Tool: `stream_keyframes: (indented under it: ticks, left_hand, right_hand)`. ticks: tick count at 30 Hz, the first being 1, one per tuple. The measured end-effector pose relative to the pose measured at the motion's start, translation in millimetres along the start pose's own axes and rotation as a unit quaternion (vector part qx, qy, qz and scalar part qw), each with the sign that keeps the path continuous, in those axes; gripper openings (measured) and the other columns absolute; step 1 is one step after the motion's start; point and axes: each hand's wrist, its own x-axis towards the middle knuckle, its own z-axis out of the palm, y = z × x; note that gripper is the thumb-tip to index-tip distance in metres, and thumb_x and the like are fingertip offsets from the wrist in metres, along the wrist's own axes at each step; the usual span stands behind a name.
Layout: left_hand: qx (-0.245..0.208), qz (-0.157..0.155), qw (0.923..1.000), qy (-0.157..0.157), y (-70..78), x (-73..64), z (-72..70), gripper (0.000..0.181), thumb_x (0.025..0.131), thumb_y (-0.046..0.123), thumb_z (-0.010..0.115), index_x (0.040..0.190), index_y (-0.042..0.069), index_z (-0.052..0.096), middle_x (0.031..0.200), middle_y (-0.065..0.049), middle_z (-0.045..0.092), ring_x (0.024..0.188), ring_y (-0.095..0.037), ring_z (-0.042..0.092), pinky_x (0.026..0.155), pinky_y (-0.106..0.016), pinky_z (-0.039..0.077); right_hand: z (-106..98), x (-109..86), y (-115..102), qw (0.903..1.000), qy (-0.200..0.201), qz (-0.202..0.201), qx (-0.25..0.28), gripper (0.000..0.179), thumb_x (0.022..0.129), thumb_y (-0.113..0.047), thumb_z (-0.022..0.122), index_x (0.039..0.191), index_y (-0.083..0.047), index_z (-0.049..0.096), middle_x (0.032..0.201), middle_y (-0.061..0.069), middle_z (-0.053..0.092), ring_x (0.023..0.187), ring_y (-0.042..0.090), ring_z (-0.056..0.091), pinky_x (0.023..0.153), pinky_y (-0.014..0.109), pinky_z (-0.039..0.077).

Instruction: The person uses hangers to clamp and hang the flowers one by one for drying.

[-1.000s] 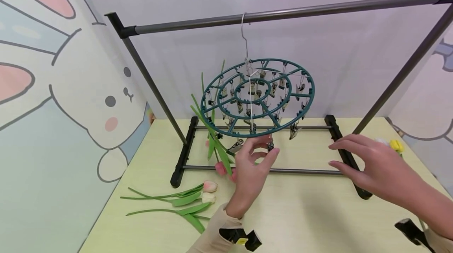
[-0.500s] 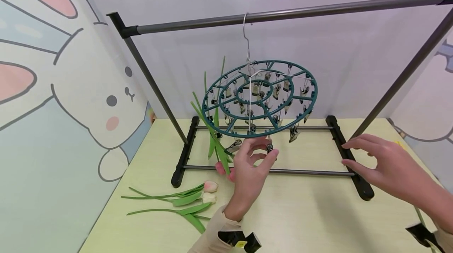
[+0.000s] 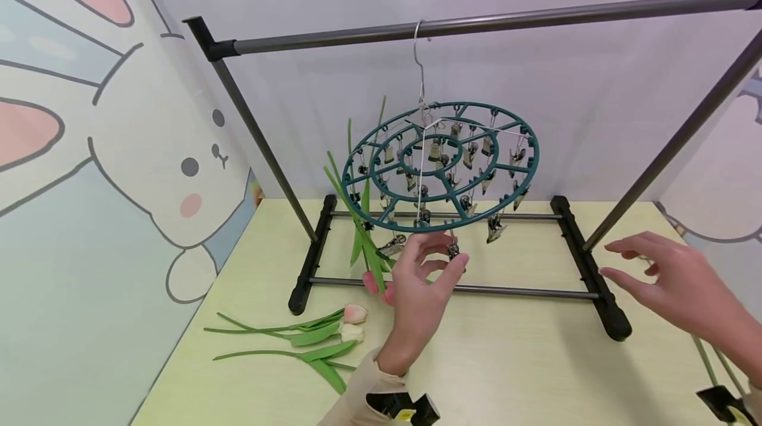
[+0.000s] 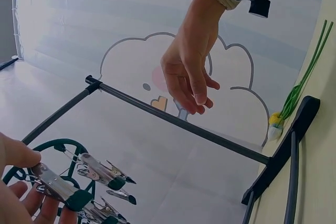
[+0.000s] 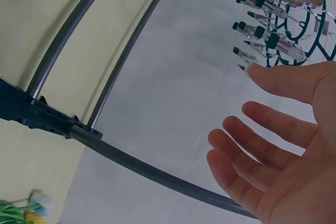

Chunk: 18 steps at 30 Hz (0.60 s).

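Observation:
My left hand (image 3: 417, 290) pinches a metal clip (image 4: 59, 188) with a dark green tip between thumb and fingers. That clip hangs from the front rim of a round green clip hanger (image 3: 512, 168), hooked on a rack's top bar. Just left of the hand, pink tulips (image 3: 370, 282) hang heads down at the hanger, their stems rising past the ring. My right hand (image 3: 678, 274) is in the air by the rack's right leg, fingers loosely bent and apart, holding nothing. Other clips (image 5: 286, 45) dangle around the ring.
The grey rack bar (image 3: 333, 37) spans above the hanger, and black feet (image 3: 604, 300) stand on the table. Tulips, one pink (image 3: 355, 313) and one white (image 3: 352, 333), lie at left. Yellow and white flowers (image 4: 274, 125) with green stems lie at the right side.
My right hand has moved right, away from the hanger, uncovering more green stems under its forearm. My left hand keeps its pinch on the clip, and the hanger has shifted slightly.

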Motion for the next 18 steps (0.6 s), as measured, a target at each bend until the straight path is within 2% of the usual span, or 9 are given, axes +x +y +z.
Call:
stream_keyframes:
  ticks: [6, 10, 15, 18]
  left_hand:
    - [-0.010, 0.005, 0.9999, 0.008, -0.7, -0.4, -0.3, 0.031, 0.084, 0.005, 0.070, 0.111, 0.001, 0.055, 0.107, -0.011, 0.062, 0.098, -0.027, 0.058, 0.075, -0.033, 0.055]
    - [-0.010, -0.003, 0.9999, 0.007, -0.7, -0.5, -1.1, 0.032, 0.084, 0.007, 0.071, 0.112, 0.003, 0.055, 0.107, -0.009, 0.062, 0.098, -0.025, 0.058, 0.075, -0.032, 0.055]
    - [-0.011, -0.004, 0.9999, 0.009, -1.3, -0.8, -1.2, 0.032, 0.084, 0.006, 0.071, 0.111, 0.003, 0.055, 0.106, -0.010, 0.063, 0.097, -0.026, 0.058, 0.075, -0.033, 0.055]
    - [-0.010, -0.001, 0.9999, 0.012, -1.6, -0.8, -1.2, 0.032, 0.083, 0.006, 0.071, 0.111, 0.002, 0.055, 0.106, -0.010, 0.063, 0.097, -0.026, 0.058, 0.074, -0.033, 0.055]
  right_hand:
    - [5, -5.8, 18, 0.9996, -0.009, 0.026, 0.011, 0.032, 0.069, -0.020, 0.083, 0.096, -0.009, 0.069, 0.093, 0.010, 0.067, 0.067, -0.006, 0.050, 0.049, 0.022, 0.043]
    - [9, -11.8, 30, 0.9985, -0.020, 0.046, 0.020, 0.031, 0.071, -0.022, 0.082, 0.095, -0.007, 0.069, 0.100, 0.021, 0.065, 0.061, -0.008, 0.048, 0.047, 0.023, 0.038]
    - [16, -18.2, 46, 0.9971, -0.029, 0.067, 0.018, 0.032, 0.072, -0.024, 0.082, 0.093, -0.004, 0.070, 0.096, 0.024, 0.066, 0.066, -0.015, 0.044, 0.050, 0.027, 0.037]
    - [20, -21.2, 54, 0.9963, -0.036, 0.077, 0.013, 0.034, 0.071, -0.025, 0.082, 0.093, -0.002, 0.070, 0.091, 0.022, 0.067, 0.067, -0.009, 0.050, 0.054, 0.034, 0.041]
